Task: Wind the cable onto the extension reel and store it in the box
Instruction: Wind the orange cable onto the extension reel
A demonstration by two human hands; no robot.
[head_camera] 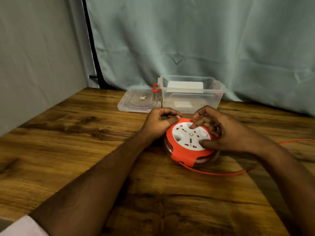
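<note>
- Toward the far edge of the wooden table (71, 150), right of its middle, your extension reel (189, 143) lies flat, orange housing around a white socket face turned up.
- Your left hand (158, 123) sits at the reel's left rim, fingers curled with the thumb pressed against the orange edge; whether the fingers close on anything cannot be told from here.
- Your right hand (226, 130) is spread over the socket face, one fingertip set down in the white disc near its far side and the thumb planted on its near right part.
- The orange cable (214, 172) leaves the reel at its near side, sweeps along the table toward the right, passes under your right forearm and shows again running off toward the right edge.
- Just behind the reel stands the clear plastic box (190, 99), open-topped, close to the far edge, with a red latch (156, 88) at its left end.
- Its clear lid (139, 103) lies flat on the table, touching the box's left side.
- A pale grey-green curtain (204, 40) hangs behind the table.
</note>
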